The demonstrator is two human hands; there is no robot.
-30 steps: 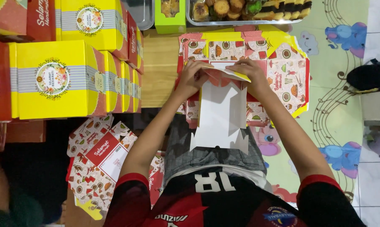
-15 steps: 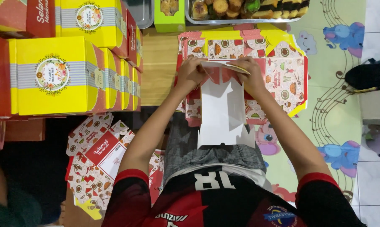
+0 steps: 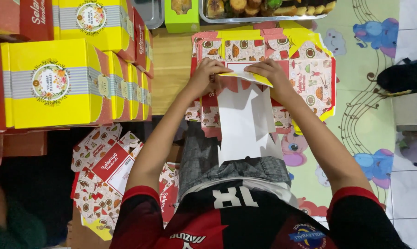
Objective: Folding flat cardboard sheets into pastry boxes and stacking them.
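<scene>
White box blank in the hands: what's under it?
Under the white box blank: a stack of printed flat cartons at its far end, grey checked shorts nearer. Whatever lies directly beneath is covered.

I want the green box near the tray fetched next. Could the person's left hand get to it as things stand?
Probably yes. The left hand is busy on the flat box, but the green box lies just beyond it, with only bare table between. It would have to let go first.

Flat cardboard box blank [image 3: 245,120]: white inside, yellow flap edge, red food-print outside. Stacked folded cardboard boxes [image 3: 56,83]: yellow, grey band, floral round label. Floor mat [image 3: 365,101]: pale green, blue elephants.
</scene>
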